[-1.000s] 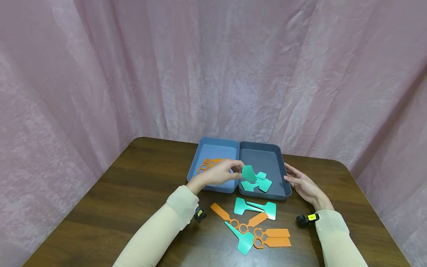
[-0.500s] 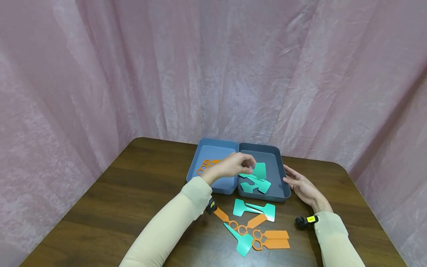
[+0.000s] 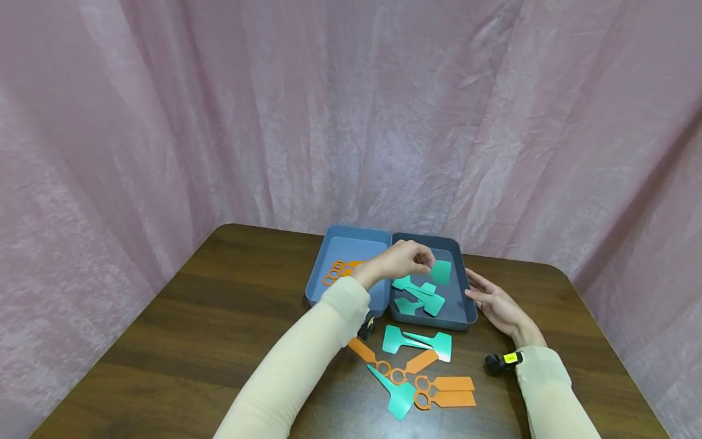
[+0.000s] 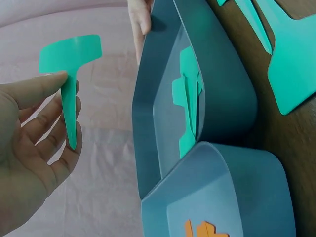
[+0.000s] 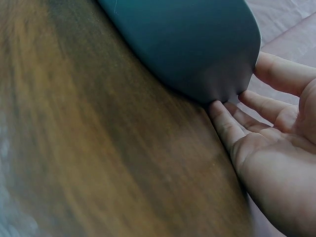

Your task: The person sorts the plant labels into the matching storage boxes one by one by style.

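A green T-shaped plant label is pinched between the thumb and fingers of my left hand, its pointed stem hanging down along the fingers in the left wrist view. In the head view this hand is over the dark grey tray, where several similar green plant labels lie in a loose pile. My right hand touches that tray's right outer side, fingertips against the wall and fairly straight in the right wrist view.
A blue tray with several orange ring-ended plant labels adjoins the grey one on its left. In front of both, loose orange labels and green labels lie on the wooden table. A pink curtain hangs behind.
My left hand has moved right and slightly away with the green plant label, from the trays' shared edge to over the grey tray. The right hand stays at the tray's side.
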Tool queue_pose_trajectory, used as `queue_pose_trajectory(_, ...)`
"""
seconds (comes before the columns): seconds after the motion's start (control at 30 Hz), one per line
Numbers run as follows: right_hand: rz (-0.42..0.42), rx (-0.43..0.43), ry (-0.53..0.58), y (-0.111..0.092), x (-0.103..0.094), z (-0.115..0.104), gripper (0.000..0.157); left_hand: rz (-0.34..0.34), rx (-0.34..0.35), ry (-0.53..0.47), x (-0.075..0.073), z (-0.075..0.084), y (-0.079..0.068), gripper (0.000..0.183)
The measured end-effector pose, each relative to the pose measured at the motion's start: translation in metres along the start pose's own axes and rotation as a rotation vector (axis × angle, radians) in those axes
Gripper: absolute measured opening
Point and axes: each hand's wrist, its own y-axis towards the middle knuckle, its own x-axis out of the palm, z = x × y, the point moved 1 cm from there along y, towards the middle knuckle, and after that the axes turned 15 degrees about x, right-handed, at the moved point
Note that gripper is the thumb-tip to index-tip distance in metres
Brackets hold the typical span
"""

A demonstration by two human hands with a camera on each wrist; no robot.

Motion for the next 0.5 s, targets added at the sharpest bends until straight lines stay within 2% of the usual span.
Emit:
queue_pose_trajectory(0.23,0.005,0.004,-0.025,0.003,-0.003,0.001,0.075,-0.014,-0.018,0.011,0.002,0.005,0.014,0.026)
queue_pose_trajectory(0.5,-0.007,-0.003,-0.039,0.003,-0.002,0.001,0.077,0.005,-0.064,0.042,0.005,0.005,0.027,0.035)
